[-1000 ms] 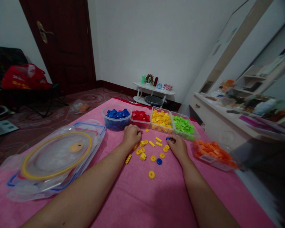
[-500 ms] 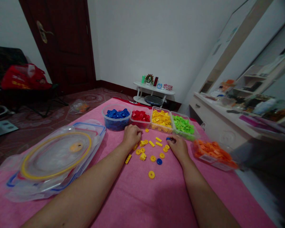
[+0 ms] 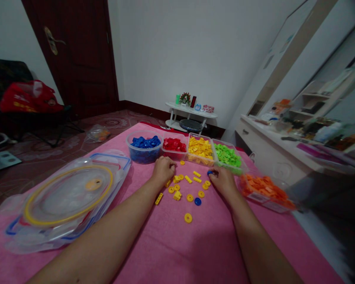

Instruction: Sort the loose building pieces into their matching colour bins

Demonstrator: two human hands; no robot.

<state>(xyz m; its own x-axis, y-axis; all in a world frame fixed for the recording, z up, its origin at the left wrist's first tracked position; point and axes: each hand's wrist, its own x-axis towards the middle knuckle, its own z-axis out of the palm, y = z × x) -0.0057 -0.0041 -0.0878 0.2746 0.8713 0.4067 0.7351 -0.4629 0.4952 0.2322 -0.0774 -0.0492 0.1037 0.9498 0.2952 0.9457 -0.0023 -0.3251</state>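
Right hand is resting on the pink cloth, fingers nearly together, pinching a small blue piece at the tips, right of the loose yellow parts. Left hand is resting in front of the round blue-brick tub, fingers curled under; can't tell if they're gripping anything. A yellow brick is sitting right by its palm side. Between the hands, yellow wheels and short yellow bars are lying scattered, one blue wheel among them. Red box, yellow box and green box are lining up rightward from the tub; orange box is sitting right of the right hand. Stacked lids are lying far left.
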